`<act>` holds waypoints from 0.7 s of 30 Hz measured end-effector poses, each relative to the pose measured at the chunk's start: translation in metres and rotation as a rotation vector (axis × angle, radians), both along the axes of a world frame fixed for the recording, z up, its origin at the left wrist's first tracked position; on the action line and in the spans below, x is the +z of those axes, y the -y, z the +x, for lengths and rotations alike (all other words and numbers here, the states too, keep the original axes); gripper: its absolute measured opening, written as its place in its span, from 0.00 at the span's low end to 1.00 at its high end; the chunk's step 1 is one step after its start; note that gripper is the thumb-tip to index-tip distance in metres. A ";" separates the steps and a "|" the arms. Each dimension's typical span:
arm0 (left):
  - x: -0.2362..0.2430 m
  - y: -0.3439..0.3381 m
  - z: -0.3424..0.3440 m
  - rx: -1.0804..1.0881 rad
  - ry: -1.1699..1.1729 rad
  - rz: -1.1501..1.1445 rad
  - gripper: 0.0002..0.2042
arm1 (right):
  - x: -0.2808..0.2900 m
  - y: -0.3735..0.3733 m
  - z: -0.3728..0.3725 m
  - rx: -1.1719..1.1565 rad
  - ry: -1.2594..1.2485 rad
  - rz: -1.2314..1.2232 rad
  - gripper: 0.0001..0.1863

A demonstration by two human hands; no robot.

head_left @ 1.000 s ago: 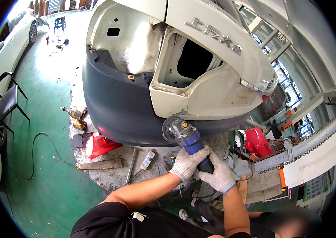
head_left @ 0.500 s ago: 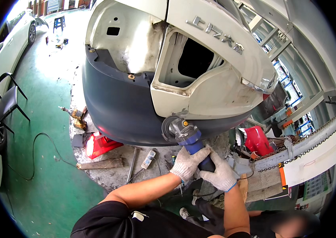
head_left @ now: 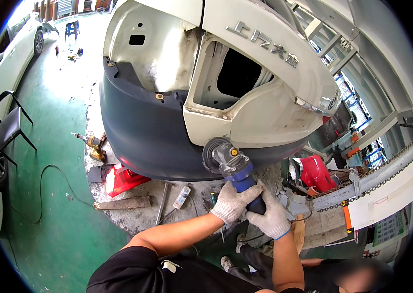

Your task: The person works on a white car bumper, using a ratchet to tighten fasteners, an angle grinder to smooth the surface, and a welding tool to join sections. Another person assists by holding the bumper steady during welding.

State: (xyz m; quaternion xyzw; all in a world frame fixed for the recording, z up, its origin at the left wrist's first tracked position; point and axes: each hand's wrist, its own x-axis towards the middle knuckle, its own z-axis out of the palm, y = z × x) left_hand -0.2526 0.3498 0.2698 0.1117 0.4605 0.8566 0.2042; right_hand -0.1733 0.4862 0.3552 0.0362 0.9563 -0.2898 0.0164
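Note:
Both my hands, in off-white knitted gloves, are closed round a blue and grey angle grinder (head_left: 236, 168). My left hand (head_left: 231, 201) grips the blue body behind its metal head, while my right hand (head_left: 270, 215) wraps the dark rear end. The grinder's round disc lies in front of the grey bumper (head_left: 157, 139), close below the lower edge of the white tailgate (head_left: 260, 122). Whether the disc touches the panel I cannot tell. An opening in the tailgate and the bare lamp recess (head_left: 167, 58) show further up.
On the grey platform (head_left: 130, 222) lie a yellow cordless drill (head_left: 97, 149), a red tail lamp (head_left: 121, 179), a wood block (head_left: 124, 202) and a power strip (head_left: 182, 197). Chain hangs along a metal beam (head_left: 372, 188) at right. Another person (head_left: 309, 273) is at lower right; a black chair (head_left: 12, 124) stands left.
The grinder, still in both hands, has shifted slightly right and down, away from the tailgate's lower edge. The car appears a little further left in view.

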 end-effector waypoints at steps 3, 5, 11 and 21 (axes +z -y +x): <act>-0.009 -0.004 0.002 0.002 0.043 -0.016 0.22 | 0.003 0.005 0.002 -0.053 0.089 -0.037 0.51; -0.010 -0.005 0.001 0.008 0.039 -0.018 0.22 | 0.001 0.004 0.002 -0.061 0.075 -0.047 0.51; -0.008 -0.006 -0.002 -0.014 0.028 -0.037 0.23 | 0.002 0.007 0.004 -0.057 0.011 -0.005 0.51; -0.015 -0.018 0.001 -0.047 0.077 0.093 0.25 | 0.000 0.002 0.009 -0.067 -0.003 0.010 0.50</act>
